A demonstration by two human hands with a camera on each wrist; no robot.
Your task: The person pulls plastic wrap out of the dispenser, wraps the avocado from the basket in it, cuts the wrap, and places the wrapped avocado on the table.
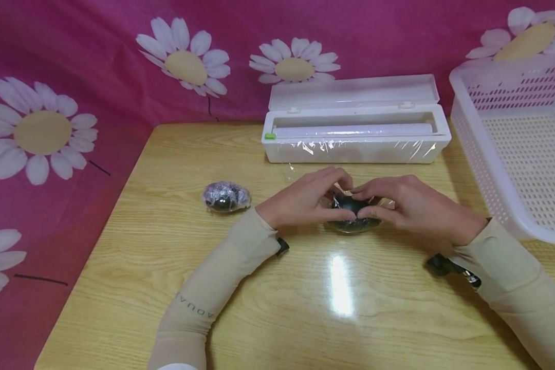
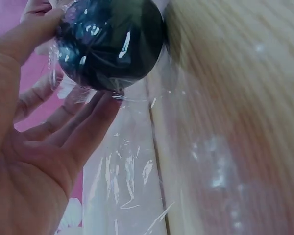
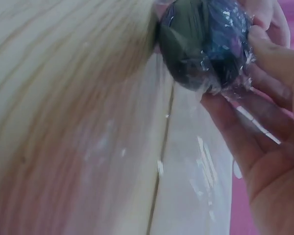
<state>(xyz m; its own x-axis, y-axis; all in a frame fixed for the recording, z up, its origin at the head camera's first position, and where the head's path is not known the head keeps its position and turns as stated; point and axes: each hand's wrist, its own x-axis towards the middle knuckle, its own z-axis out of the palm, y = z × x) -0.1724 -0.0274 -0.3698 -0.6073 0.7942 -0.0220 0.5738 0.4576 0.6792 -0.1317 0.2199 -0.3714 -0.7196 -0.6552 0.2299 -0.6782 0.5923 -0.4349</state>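
A dark, smooth, rounded object (image 1: 349, 204) sits on the table between both hands, with clear cling film (image 2: 90, 63) around it. My left hand (image 1: 300, 198) pinches the film at its left side, thumb toward the near side and fingers on the far side. From the right, my right hand (image 1: 413, 205) pinches film against the top and side. In the right wrist view the film (image 3: 228, 73) is gathered and crinkled near the thumb and fingers. The object's exact kind cannot be told. Its underside is hidden.
Behind the hands stands an open white cling film box (image 1: 356, 151) with a roll (image 1: 356, 130) inside; shiny film hangs over its front. A film-wrapped dark oval object (image 1: 226, 197) lies left. A white perforated basket (image 1: 485, 169) stands right. Flowered pink cloth (image 1: 240, 31) hangs behind.
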